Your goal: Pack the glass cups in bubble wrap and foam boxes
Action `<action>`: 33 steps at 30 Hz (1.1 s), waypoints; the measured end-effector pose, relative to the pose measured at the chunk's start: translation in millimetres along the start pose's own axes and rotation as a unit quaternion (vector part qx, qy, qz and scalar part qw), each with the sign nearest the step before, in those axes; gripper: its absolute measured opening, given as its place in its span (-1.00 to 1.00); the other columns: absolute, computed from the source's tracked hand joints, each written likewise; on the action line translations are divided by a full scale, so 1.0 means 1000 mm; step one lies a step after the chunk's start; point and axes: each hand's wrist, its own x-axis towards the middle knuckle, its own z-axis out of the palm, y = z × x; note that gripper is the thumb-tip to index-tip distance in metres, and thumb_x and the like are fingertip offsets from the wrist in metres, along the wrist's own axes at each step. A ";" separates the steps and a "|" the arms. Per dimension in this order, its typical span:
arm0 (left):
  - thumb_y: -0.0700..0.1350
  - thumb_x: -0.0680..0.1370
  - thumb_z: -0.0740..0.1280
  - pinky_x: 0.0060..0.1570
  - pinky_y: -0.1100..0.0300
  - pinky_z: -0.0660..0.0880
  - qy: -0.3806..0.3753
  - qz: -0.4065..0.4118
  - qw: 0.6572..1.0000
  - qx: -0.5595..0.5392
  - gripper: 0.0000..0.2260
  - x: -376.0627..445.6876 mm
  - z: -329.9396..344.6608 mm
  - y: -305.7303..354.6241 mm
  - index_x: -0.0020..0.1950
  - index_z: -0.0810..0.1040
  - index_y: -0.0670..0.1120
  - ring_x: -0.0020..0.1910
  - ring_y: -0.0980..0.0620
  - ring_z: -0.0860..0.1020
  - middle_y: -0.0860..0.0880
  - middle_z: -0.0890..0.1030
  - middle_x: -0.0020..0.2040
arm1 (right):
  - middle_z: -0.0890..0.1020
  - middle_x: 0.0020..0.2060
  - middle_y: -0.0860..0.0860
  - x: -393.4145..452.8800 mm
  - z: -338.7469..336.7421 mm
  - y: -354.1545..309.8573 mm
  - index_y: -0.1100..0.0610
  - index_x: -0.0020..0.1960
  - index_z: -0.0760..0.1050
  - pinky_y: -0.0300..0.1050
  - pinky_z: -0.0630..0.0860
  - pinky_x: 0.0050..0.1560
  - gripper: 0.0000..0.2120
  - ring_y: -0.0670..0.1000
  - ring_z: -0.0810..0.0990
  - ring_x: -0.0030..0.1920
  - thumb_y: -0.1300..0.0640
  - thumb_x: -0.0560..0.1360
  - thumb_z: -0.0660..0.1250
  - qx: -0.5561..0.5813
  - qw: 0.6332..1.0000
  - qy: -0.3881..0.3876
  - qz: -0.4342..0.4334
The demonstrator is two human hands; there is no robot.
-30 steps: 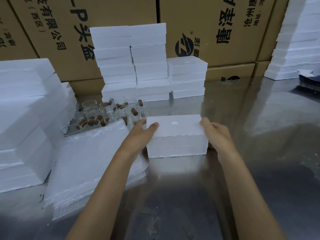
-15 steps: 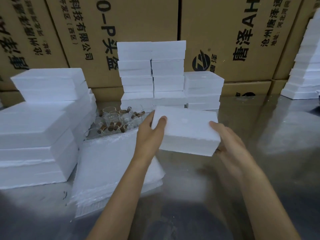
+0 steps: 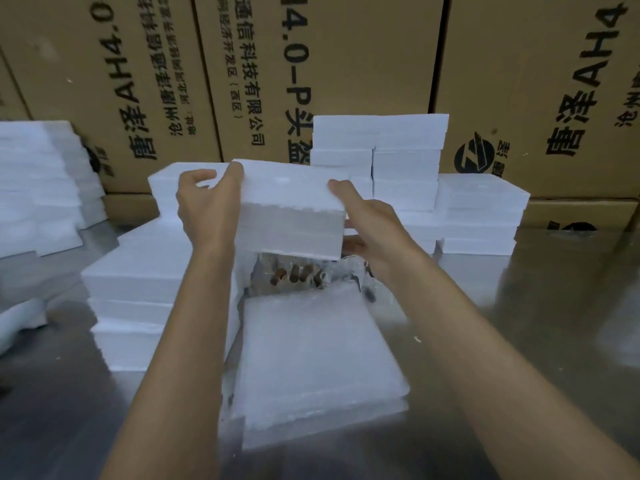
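Two hands, my left hand (image 3: 207, 209) and right hand (image 3: 372, 230), grip one foam box (image 3: 291, 216) above the glass cups (image 3: 294, 275), far over the table (image 3: 519, 306).

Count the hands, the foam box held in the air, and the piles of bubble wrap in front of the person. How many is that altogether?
Hands: 2, left hand and right hand
Foam box held up: 1
Bubble wrap pile: 1
Total: 4
The glass cups are mostly hidden behind the box, so they are not counted.

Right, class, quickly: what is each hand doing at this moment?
Left hand: grips the left end of the foam box, held in the air.
Right hand: grips the right end of the same foam box.
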 end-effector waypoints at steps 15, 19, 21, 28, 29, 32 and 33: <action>-0.03 0.38 0.49 0.09 0.14 0.43 0.054 -0.041 0.997 0.038 -0.74 0.113 -0.076 -0.005 -0.21 0.39 0.06 0.11 -0.05 0.47 -0.02 0.52 0.12 | 0.56 0.03 0.06 0.057 0.131 -0.017 0.13 0.23 0.41 -0.12 0.49 -0.27 -0.40 0.07 0.55 -0.11 -0.34 0.46 0.25 -0.106 0.987 -0.089 0.086; -0.03 0.40 0.49 0.10 0.14 0.45 0.064 -0.051 0.995 0.059 -0.80 0.120 -0.079 -0.013 -0.12 0.49 0.00 0.11 -0.04 0.48 -0.03 0.54 0.15 | 0.53 -0.11 0.04 0.059 0.133 -0.015 0.13 0.19 0.47 -0.11 0.48 -0.21 -0.31 0.06 0.50 -0.22 -0.43 0.39 0.25 -0.087 0.986 -0.085 0.115; -0.04 0.45 0.40 0.12 0.17 0.46 0.083 -0.019 0.994 0.063 -0.81 0.121 -0.078 -0.010 0.03 0.53 0.00 0.10 -0.02 0.49 -0.01 0.58 0.19 | 0.51 -0.07 0.01 0.061 0.129 -0.014 0.08 0.25 0.46 -0.10 0.52 -0.11 -0.27 0.06 0.53 -0.12 -0.47 0.36 0.23 -0.075 0.986 -0.090 0.117; -0.04 0.44 0.12 0.19 -0.07 0.44 0.136 0.216 0.933 0.255 -0.63 0.075 -0.039 0.021 0.07 0.60 -0.17 0.12 -0.24 0.53 -0.21 0.61 0.06 | 0.53 0.12 0.06 0.056 0.098 -0.011 0.09 0.28 0.43 0.02 0.53 0.10 -0.37 0.09 0.55 0.05 -0.39 0.47 0.16 -0.067 0.988 -0.099 0.099; -0.08 0.46 0.15 0.14 -0.02 0.43 0.116 0.260 0.922 0.261 -0.69 0.062 -0.027 0.022 0.04 0.60 -0.15 0.08 -0.19 0.52 -0.15 0.60 -0.01 | 0.54 0.02 0.03 0.054 0.091 -0.011 0.09 0.20 0.45 -0.05 0.52 -0.03 -0.44 0.06 0.53 -0.04 -0.35 0.50 0.17 -0.058 0.989 -0.095 0.092; -0.13 0.52 0.21 0.23 0.05 0.33 0.034 0.343 0.904 0.253 -0.76 0.019 0.020 0.012 0.12 0.58 -0.12 0.21 -0.11 0.45 -0.10 0.55 0.12 | 0.48 -0.24 -0.03 0.046 0.064 -0.006 0.06 -0.09 0.43 -0.16 0.40 -0.30 -0.70 0.00 0.48 -0.22 -0.17 0.57 0.19 -0.046 0.993 -0.080 0.076; -0.14 0.52 0.23 0.26 0.10 0.31 0.006 0.352 0.902 0.249 -0.74 0.005 0.036 0.006 0.17 0.57 -0.12 0.25 -0.08 0.43 -0.09 0.53 0.18 | 0.48 -0.24 -0.03 0.045 0.053 -0.003 0.06 -0.11 0.42 -0.16 0.39 -0.29 -0.75 0.02 0.49 -0.19 -0.12 0.57 0.21 -0.051 0.993 -0.072 0.078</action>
